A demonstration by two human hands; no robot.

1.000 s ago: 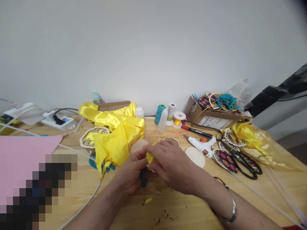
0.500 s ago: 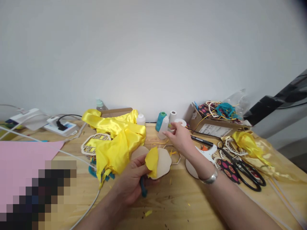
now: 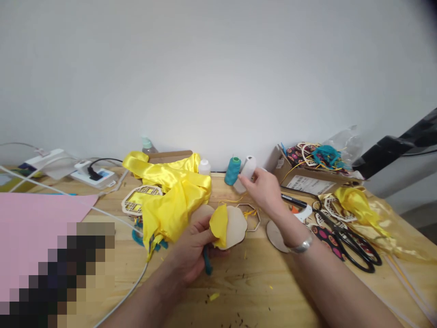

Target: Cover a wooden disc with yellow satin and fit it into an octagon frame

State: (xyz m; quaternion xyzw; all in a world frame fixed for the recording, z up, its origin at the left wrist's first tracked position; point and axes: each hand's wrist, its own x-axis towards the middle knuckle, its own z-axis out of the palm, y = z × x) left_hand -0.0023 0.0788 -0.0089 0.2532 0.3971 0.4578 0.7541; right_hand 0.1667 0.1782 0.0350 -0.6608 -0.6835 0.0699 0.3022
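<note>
My left hand [image 3: 191, 253] grips a scalloped wooden disc [image 3: 236, 227] with a flap of yellow satin [image 3: 219, 224] folded over its left side, plus a teal strand hanging below. My right hand [image 3: 264, 193] reaches to the back of the desk and is closed round a white squeeze bottle [image 3: 246, 172], lifted and tilted beside a teal thread spool [image 3: 233, 170]. A silver bangle sits on my right wrist. A hexagonal wooden frame [image 3: 251, 217] lies just past the disc.
A heap of yellow satin [image 3: 170, 196] covers a laser-cut wooden panel [image 3: 136, 200] on the left. Black scissors [image 3: 351, 241], a glue gun, a marker and a cardboard box [image 3: 310, 175] of scraps lie right. Pink paper [image 3: 37, 228] and a power strip are far left.
My right hand left the disc, reached to the bottles at the back and picked up the white squeeze bottle. The left hand kept the disc and satin, now uncovered.
</note>
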